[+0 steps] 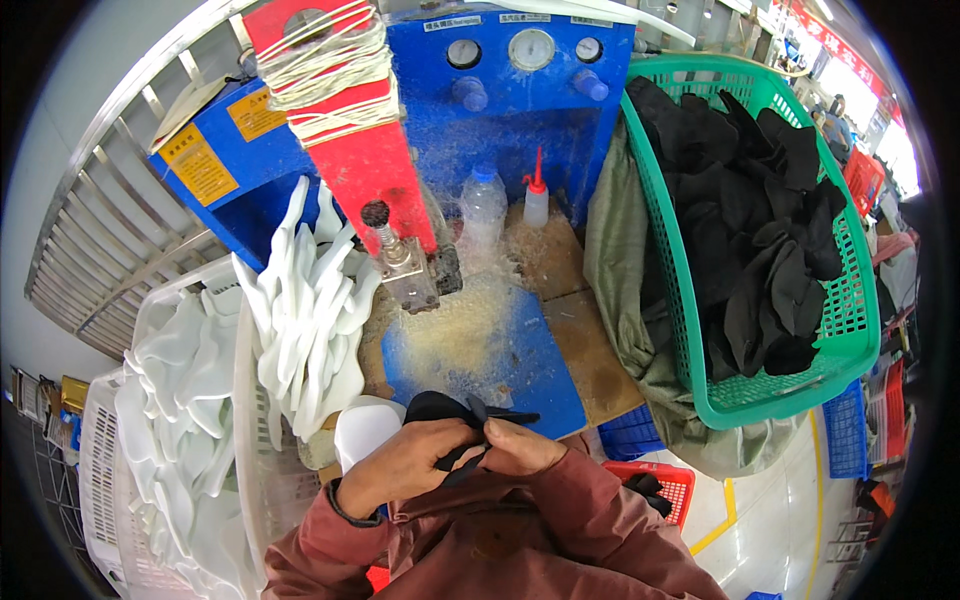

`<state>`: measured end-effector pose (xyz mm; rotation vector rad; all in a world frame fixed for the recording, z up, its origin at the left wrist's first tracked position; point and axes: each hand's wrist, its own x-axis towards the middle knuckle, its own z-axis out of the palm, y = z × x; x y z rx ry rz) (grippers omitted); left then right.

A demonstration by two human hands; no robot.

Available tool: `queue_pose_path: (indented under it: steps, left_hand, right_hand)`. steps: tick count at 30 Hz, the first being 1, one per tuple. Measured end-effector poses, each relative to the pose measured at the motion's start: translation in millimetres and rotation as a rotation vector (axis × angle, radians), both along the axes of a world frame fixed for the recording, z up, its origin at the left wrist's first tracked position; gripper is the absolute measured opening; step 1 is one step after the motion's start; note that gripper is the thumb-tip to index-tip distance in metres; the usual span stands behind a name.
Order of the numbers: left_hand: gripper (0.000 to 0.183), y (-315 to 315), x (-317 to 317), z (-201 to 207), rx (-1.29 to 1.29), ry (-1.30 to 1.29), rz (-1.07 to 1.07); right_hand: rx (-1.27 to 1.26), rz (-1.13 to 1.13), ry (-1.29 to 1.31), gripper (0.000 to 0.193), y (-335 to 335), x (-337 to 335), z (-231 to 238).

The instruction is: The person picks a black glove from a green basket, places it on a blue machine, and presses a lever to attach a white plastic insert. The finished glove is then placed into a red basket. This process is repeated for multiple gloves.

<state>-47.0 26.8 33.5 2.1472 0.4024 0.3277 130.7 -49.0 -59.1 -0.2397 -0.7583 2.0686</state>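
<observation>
Just in front of my body, both hands grip a soft black cut piece [437, 406] that looks like cloth or thin foam. My left hand [412, 458] is closed on its left side, fingers curled. On the other side, my right hand [517, 447] pinches the piece between thumb and fingers, and a dark pointed end sticks out past them. Part of the piece is hidden by my fingers. A smooth white shaped form [367, 428] shows beside my left hand; whether that hand touches it I cannot tell. A dusty blue board [545, 365] lies beyond my hands.
A red machine arm [365, 165] wound with cord overhangs the board. Behind stand a blue gauge cabinet [500, 90], a plastic bottle [484, 205] and a red-tipped squeeze bottle [536, 200]. White shaped pieces [305, 330] pile at left. A green basket [690, 330] of black pieces stands right.
</observation>
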Motion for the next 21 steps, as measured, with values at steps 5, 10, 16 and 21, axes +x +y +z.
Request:
queue_pose_path:
  steps: [5,10,16,21]
  left_hand:
    - [0.027,-11.5,8.4,3.7,0.343,0.031,0.227]
    - [0.036,-26.2,27.8,-4.3,0.570,-0.065,0.579]
    - [0.034,-8.1,22.9,-3.6,0.672,-0.102,0.632]
    - [0.032,-16.3,19.3,-1.7,0.667,-0.216,0.637]
  right_hand:
    - [-0.144,-0.414,0.161,0.070,20.2,-23.4,0.3]
    - [-0.348,-0.430,0.420,0.066,64.5,-28.4,-0.4]
    - [-0.264,-0.517,0.457,0.057,91.1,-43.1,33.3]
    - [-0.423,-0.629,0.310,0.040,80.3,-50.2,53.6]
